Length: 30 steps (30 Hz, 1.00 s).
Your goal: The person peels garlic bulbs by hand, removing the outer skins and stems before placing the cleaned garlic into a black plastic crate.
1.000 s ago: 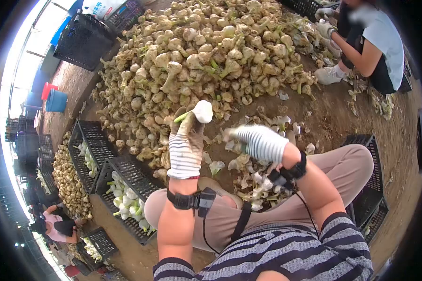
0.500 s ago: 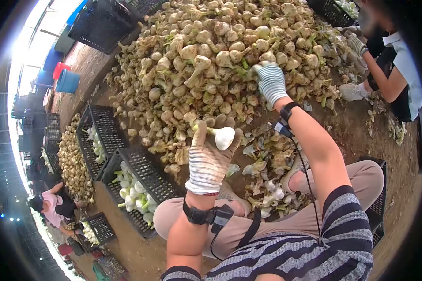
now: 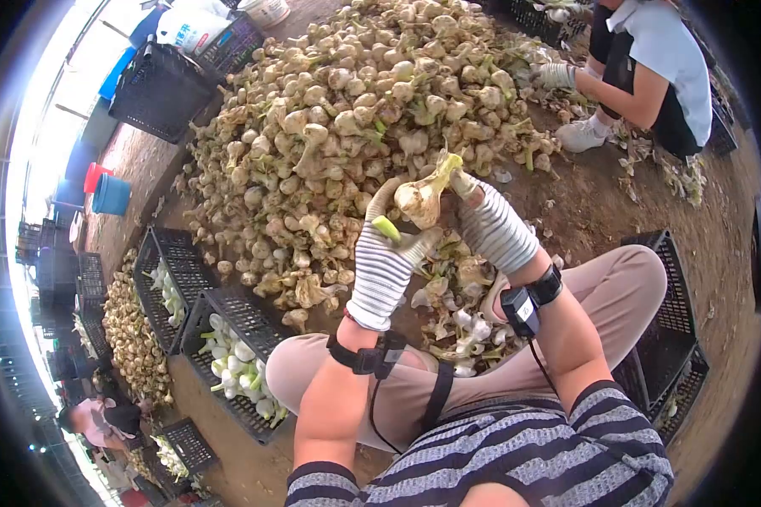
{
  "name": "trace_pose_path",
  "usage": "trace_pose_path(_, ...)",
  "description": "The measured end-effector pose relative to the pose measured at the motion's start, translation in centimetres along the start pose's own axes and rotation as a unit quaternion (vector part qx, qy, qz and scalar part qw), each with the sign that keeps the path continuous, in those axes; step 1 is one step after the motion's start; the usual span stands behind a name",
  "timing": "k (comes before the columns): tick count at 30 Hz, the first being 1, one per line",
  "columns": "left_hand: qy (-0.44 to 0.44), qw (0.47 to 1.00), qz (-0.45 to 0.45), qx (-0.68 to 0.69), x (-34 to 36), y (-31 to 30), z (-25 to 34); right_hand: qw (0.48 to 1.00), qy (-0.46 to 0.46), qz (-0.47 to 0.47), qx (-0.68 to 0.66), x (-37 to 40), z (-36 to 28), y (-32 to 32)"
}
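Observation:
Both my hands wear striped gloves and meet in front of a large heap of unpeeled garlic [image 3: 313, 127]. A brownish garlic bulb [image 3: 418, 203] with a green-yellow stem is between them. My right hand [image 3: 495, 221] pinches its stem at the upper right. My left hand [image 3: 389, 253] has its fingers around the bulb's left side, with a short green stem piece [image 3: 386, 228] showing against the palm; whatever that piece belongs to is hidden. Below my hands, peeled white bulbs and loose skins [image 3: 465, 334] lie on the ground by my legs.
Black crates [image 3: 258, 325] of white garlic stand at the left, more black crates [image 3: 668, 372] at the right. A co-worker [image 3: 643, 84] sits at the upper right, another [image 3: 101, 422] at the lower left. Blue bucket [image 3: 112, 194] and black crate [image 3: 161, 93] stand upper left.
My right hand has come from the heap to my left hand, bringing a brownish bulb. The clean white bulb on my left palm no longer shows. The view has shifted.

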<state>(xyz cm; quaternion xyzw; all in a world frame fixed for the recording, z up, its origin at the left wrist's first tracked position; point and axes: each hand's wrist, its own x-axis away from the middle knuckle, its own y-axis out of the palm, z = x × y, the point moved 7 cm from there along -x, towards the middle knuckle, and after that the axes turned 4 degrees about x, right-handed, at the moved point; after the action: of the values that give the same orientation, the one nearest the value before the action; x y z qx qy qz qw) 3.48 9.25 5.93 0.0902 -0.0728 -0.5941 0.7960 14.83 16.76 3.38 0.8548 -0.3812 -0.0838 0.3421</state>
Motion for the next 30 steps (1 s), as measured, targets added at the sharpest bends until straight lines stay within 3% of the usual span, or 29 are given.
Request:
trace_pose_path(3,0.046,0.999,-0.024,0.006,1.1,1.1,0.6,0.998,-0.025,-0.007,0.057,1.4,-0.5,0.3)
trace_pose_path(5,0.083,0.995,-0.023,-0.053,1.6,1.4,1.4,0.972,-0.075,0.031,0.221,1.8,-1.4,-0.1)
trace_pose_path(7,0.014,1.0,-0.019,0.015,2.2,1.4,1.2,0.976,-0.052,0.007,0.211,2.2,-1.3,-0.6)
trace_pose_path(9,0.009,0.999,-0.021,0.031,2.5,1.0,1.0,0.966,-0.069,-0.009,0.249,2.6,-1.5,-0.4)
trace_pose_path(11,-0.022,0.998,-0.032,0.041,2.9,0.7,1.0,0.958,-0.04,0.033,0.282,3.3,-2.4,0.4)
trace_pose_path(13,-0.027,0.998,-0.039,0.043,3.1,0.5,0.9,0.954,-0.037,0.002,0.299,3.3,-2.3,0.4)
trace_pose_path(15,-0.075,0.989,-0.006,0.129,3.3,-0.1,0.4,0.955,-0.042,0.0,0.292,3.5,-2.3,0.6)
trace_pose_path(17,-0.105,0.99,0.005,0.095,3.5,-0.9,-0.2,0.938,-0.034,0.032,0.344,3.7,-3.2,1.0)
trace_pose_path(19,-0.233,0.922,0.005,0.31,3.4,-0.6,-2.7,0.938,0.011,0.035,0.344,3.7,-2.2,0.2)
trace_pose_path(20,-0.296,0.912,0.012,0.283,3.8,-0.5,-3.7,0.952,0.023,0.024,0.305,3.8,-1.7,0.2)
trace_pose_path(23,-0.302,0.919,0.051,0.247,2.8,0.3,-4.5,0.971,0.079,0.025,0.222,4.7,-1.7,1.1)
trace_pose_path(25,-0.314,0.915,0.057,0.246,2.1,-1.2,-8.2,0.979,0.128,0.045,0.152,5.0,-1.2,0.1)
trace_pose_path(27,-0.111,0.984,0.139,-0.033,0.3,-3.6,-7.5,0.988,0.112,0.064,0.082,5.2,-0.9,-0.7)
trace_pose_path(28,-0.107,0.975,0.148,-0.123,0.4,-3.1,-5.2,0.987,0.073,0.09,0.111,5.0,-1.1,-1.7)
trace_pose_path(30,0.009,0.981,0.094,-0.171,0.2,-0.8,-3.4,0.972,0.004,0.118,0.205,4.6,-0.3,-4.1)
